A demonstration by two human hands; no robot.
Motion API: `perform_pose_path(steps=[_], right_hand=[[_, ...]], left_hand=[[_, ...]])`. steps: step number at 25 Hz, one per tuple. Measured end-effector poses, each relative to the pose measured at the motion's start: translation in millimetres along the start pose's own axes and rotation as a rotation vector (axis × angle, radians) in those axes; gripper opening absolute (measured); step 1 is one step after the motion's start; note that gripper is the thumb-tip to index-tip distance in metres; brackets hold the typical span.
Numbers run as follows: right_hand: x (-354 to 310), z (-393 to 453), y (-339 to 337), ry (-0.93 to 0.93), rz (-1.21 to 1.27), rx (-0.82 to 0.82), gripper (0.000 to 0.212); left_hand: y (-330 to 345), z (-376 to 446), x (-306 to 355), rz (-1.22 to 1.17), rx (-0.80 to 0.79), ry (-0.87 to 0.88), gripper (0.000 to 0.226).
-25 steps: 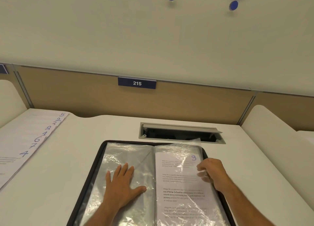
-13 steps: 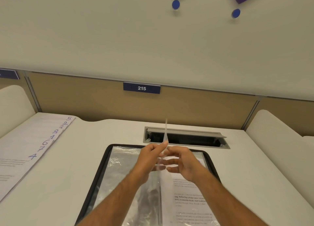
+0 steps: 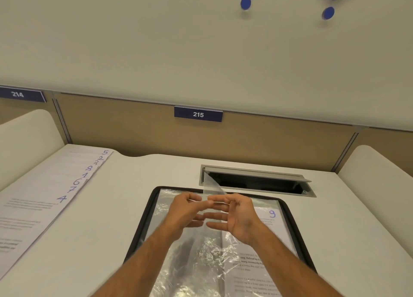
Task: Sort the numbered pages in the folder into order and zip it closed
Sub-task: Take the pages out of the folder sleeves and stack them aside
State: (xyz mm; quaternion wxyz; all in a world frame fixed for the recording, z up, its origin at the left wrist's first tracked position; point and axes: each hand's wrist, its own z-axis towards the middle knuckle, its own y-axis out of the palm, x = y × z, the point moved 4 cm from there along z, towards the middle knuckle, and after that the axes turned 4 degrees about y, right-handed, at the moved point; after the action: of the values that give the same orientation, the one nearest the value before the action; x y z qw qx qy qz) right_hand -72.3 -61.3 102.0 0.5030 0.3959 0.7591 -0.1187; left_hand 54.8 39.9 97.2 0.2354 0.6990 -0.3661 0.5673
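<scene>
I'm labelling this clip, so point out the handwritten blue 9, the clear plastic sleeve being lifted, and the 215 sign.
Handwritten blue 9 (image 3: 272,213), head view, on the digit's loop.
Clear plastic sleeve (image 3: 212,188), head view, raised upper corner.
Dark blue 215 sign (image 3: 198,114), head view, on the numerals.

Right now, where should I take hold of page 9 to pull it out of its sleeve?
Probably page 9 by its top edge, from the far side. It lies flat in the right half of the folder, and the raised sleeve the left hand and right hand pinch seems to open at the top.
</scene>
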Motion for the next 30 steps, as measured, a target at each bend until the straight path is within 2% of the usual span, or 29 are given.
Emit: perform_pose_path(steps=[6,10,13,15,17,19,22,24,26,28,30], right_hand=[[26.7,7.6,2.3,0.067,-0.014,0.023,0.042],[30.2,10.7,-3.5,0.076,0.01,0.021,0.04],[27.6,13.6,-22.2,0.049,-0.031,0.106,0.036],[28.6,17.2,-41.7,-0.026,-0.195,0.235,0.029],[33.4,20.4,-66.6,-0.129,-0.513,0.415,0.019],[40.0,19.6,-91.2,-0.21,-0.862,0.552,0.018],[60.3,17.2,-125.2,-0.202,-1.308,0.597,0.047],[73.9,13.4,-143.3,-0.134,-1.512,0.593,0.065],[85.7,9.3,-158.4,-0.049,-1.523,0.594,0.085],[93.5,8.6,-169.7,-0.037,-1.494,0.599,0.105],[97.3,11.6,-175.4,-0.042,-1.51,0.61,0.114]], left_hand=[[7.7,6.3,-41.0,-0.02,0.084,-0.053,0.026],[-4.8,11.3,-32.1,0.017,0.156,-0.015,0.027],[-29.3,18.0,-12.7,0.061,0.238,0.056,0.031],[-51.4,26.6,-4.4,0.113,0.299,0.09,0.032],[-73.9,35.1,-3.2,0.224,0.351,0.112,0.028],[-91.0,41.4,-7.0,0.386,0.376,0.141,0.022],[-100.3,48.5,-19.6,0.685,0.351,0.173,0.017],[-100.7,53.5,-36.3,0.774,0.325,0.153,0.025],[-102.8,59.2,-57.4,0.807,0.311,0.106,0.03],[-103.5,63.7,-75.4,0.84,0.297,0.086,0.025],[-102.3,65.9,-83.7,0.857,0.294,0.096,0.017]])
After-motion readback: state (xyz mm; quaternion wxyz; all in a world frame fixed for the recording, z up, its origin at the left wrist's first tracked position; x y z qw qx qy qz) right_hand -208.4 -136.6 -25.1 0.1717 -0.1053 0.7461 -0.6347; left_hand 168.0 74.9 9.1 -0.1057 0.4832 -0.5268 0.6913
